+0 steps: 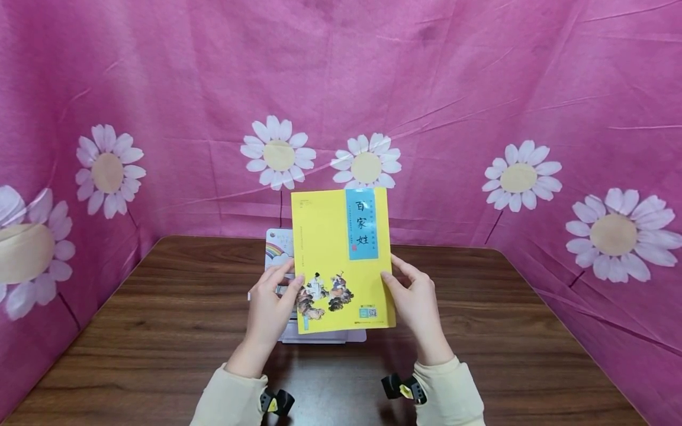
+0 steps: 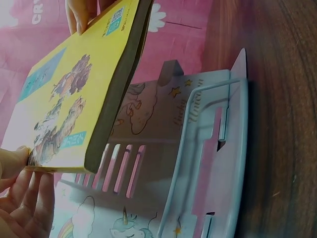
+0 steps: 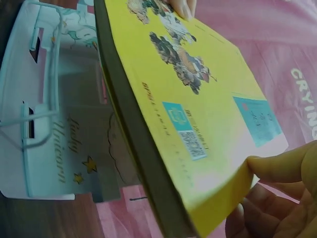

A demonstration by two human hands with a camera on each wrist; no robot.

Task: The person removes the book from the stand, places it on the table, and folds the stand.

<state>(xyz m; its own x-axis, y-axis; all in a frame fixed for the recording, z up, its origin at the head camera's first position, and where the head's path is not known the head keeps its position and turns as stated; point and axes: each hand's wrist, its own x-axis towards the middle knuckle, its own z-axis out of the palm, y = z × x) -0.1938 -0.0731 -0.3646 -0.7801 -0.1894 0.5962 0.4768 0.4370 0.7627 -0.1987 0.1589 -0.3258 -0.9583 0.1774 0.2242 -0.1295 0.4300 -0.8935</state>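
A closed yellow book with a blue title panel and small painted figures is held up, cover facing me. My left hand grips its left edge, thumb on the cover and fingers behind. At the right edge my right hand pinches the book the same way. Behind and below the book stands a pale book stand printed with unicorns, a rainbow and stars, with slots in its back plate and a wire bar along its front. In the head view the book hides most of the stand.
The stand rests on a dark brown wooden table. A pink cloth with large white daisies hangs behind the table and along both sides. Black straps with small devices sit at both wrists over cream sleeves.
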